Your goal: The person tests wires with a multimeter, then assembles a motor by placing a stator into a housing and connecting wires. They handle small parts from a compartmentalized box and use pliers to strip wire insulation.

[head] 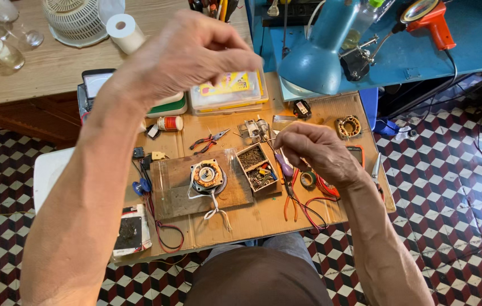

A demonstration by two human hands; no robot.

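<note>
Above the motor (207, 176), both hands pinch closed.

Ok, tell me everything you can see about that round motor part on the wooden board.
The motor part is round, with a dark metal rim around orange-copper windings and a pale hub in the middle. It lies flat, face up, on a brown wooden board in front of the person. White wires trail from it toward the near table edge. Neither hand touches it; a small wooden box sits just right.

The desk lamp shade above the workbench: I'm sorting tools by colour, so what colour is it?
The lamp shade is light blue, seen in the head view.
</note>
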